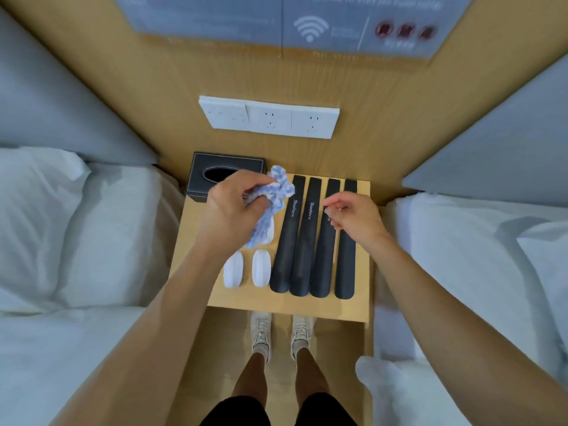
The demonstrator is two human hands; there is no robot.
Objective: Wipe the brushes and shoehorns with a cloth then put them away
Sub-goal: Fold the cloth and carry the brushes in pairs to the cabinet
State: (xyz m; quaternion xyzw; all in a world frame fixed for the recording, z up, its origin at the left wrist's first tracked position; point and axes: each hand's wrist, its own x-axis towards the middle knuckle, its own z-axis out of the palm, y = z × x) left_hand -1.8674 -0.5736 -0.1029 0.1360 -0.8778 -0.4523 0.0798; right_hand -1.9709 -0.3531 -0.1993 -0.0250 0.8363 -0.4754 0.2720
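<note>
Several black shoehorns [302, 238] lie side by side on the wooden nightstand [362, 272], two of them lettered "Shoehorn". Two white oval brushes [233, 269] [261, 267] lie to their left near the front; a third white brush [268, 233] is partly hidden behind the cloth. My left hand [229, 210] is closed around a bunched blue-and-white cloth [272, 195], held above the brushes. My right hand [353, 215] hovers over the right shoehorns, fingers curled and apart, with nothing seen in it.
A black tissue box [203, 179] stands at the nightstand's back left. White wall sockets [269, 116] sit on the wooden panel behind. Beds with white linen [76, 241] [476, 256] flank the nightstand closely. My feet in light shoes [281, 336] stand below its front edge.
</note>
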